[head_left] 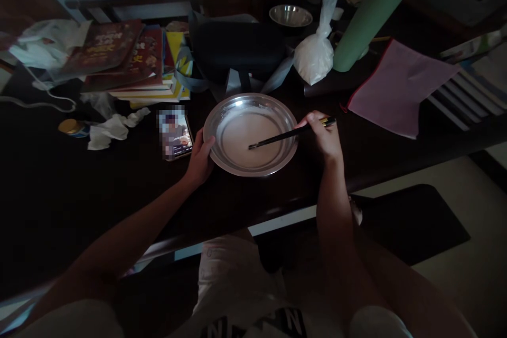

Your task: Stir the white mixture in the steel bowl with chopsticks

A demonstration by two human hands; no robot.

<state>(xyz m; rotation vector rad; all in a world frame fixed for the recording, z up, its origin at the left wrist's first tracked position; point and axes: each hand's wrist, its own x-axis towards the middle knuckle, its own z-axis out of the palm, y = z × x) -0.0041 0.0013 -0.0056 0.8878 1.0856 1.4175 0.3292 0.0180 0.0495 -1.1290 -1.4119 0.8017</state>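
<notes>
Right-hand grip angles chopsticks into the metal plate.

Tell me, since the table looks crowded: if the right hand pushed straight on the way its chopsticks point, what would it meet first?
The right hand holds the chopsticks pointing left, tips down in the whitish mixture in the metal pan. Going on, they would probably meet the pan's far left wall, near the left hand gripping the rim; depth is hard to judge.
</notes>
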